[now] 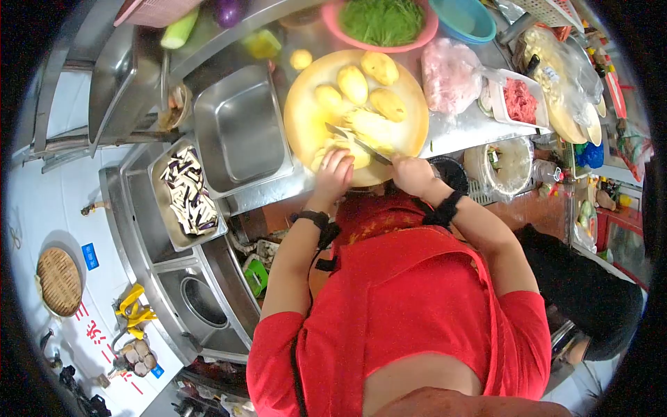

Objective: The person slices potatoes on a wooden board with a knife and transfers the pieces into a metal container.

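My right hand (415,175) is closed round the handle of a knife (360,144), whose blade points left and lies over the round cutting board (300,104). Beside the blade, my left hand (335,170) rests with bent fingers on sliced potato (332,147) at the board's near edge. A heap of cut potato (372,125) sits just behind the knife. Several peeled potatoes (353,85) lie on the far half of the board, and a small one (301,59) is off its far left edge.
An empty metal tray (243,125) stands left of the board, with a tray of cut eggplant (186,194) beyond. Behind are a pink basin of greens (381,24) and a blue basin (464,19). Bagged meat (450,76) and a meat container (521,101) sit right.
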Action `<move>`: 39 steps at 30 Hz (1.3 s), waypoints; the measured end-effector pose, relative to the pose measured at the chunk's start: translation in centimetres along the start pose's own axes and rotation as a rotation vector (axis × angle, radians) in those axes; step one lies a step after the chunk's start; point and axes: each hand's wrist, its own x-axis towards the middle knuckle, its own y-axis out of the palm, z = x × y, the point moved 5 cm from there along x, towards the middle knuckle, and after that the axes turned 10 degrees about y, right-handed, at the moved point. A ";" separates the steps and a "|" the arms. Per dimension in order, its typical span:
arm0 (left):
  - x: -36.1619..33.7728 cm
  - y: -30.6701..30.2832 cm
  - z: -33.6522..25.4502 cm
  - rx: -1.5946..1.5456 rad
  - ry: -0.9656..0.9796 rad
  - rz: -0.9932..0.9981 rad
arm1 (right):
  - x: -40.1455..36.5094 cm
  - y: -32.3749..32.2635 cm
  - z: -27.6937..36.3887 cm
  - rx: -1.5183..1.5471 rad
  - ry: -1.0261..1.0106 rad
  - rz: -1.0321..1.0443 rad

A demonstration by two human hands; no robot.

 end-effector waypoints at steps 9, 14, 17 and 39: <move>-0.9 1.2 0.3 0.103 0.016 -0.038 | -0.7 -2.8 0.7 0.050 -0.009 0.002; -0.4 0.8 -0.1 0.135 0.091 -0.064 | 0.1 -0.3 0.2 0.012 -0.017 -0.061; -0.3 1.0 0.0 0.129 0.076 -0.076 | -0.1 -1.8 -0.2 0.029 -0.053 -0.065; 0.1 0.6 -0.3 0.109 0.088 -0.064 | 0.3 -2.2 -1.2 0.047 -0.010 -0.034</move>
